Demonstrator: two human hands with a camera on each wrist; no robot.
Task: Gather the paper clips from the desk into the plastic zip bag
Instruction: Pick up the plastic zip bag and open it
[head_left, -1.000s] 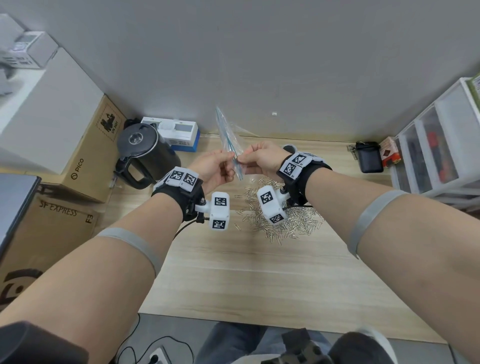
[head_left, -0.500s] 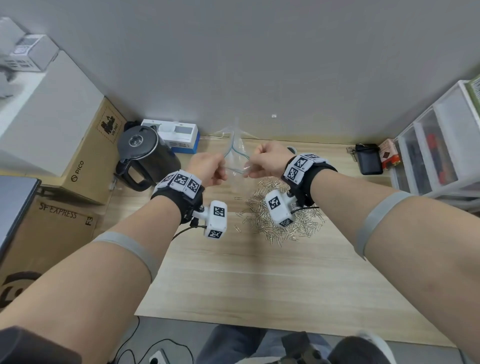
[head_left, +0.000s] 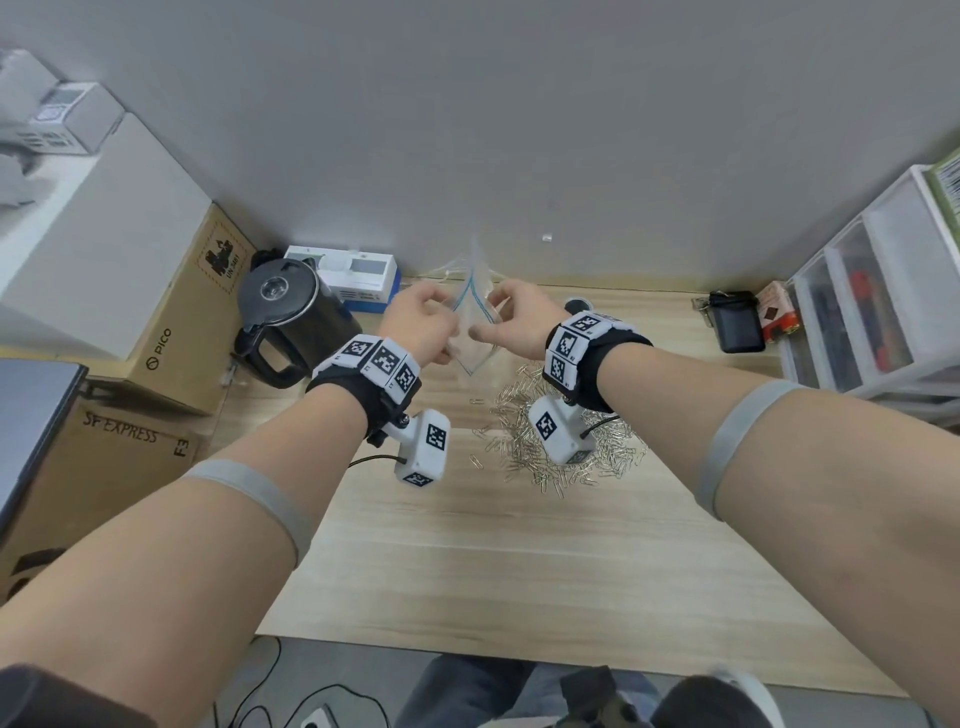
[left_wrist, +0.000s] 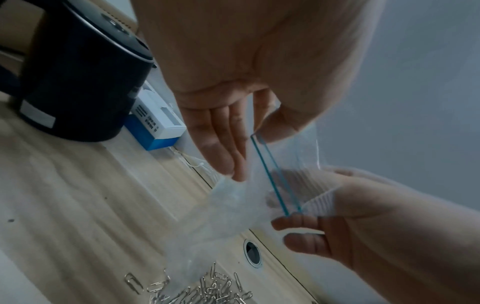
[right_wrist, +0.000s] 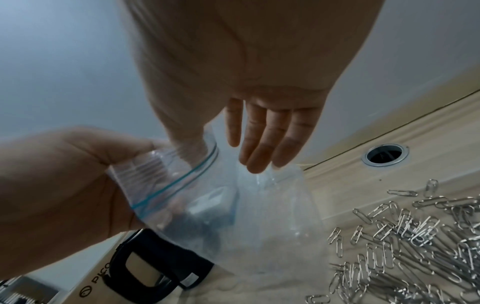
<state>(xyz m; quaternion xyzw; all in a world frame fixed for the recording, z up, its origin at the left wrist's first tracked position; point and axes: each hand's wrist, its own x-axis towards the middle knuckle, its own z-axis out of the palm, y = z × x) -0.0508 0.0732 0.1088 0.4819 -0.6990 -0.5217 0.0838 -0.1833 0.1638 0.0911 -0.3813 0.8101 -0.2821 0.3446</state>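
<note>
A clear plastic zip bag (head_left: 474, 332) with a blue seal strip hangs in the air above the desk's far side. My left hand (head_left: 441, 332) pinches one lip of its mouth and my right hand (head_left: 493, 325) pinches the other. The two blue strips stand apart, so the mouth is open. In the left wrist view the left hand (left_wrist: 255, 133) pinches the bag (left_wrist: 233, 205) beside the strip. The right wrist view has the right hand (right_wrist: 207, 152) on the bag (right_wrist: 259, 216). A heap of silver paper clips (head_left: 561, 452) lies on the desk under my right wrist.
A black kettle (head_left: 291, 317) and a white-and-blue box (head_left: 358, 275) stand at the back left, beside cardboard boxes (head_left: 171, 322). A black pouch (head_left: 737, 327) and a plastic drawer unit (head_left: 883, 301) are at the right. A cable hole (right_wrist: 385, 154) sits near the wall.
The bag was held flat and upright between hands that were close together. The hands have drawn apart and the bag's mouth has spread open.
</note>
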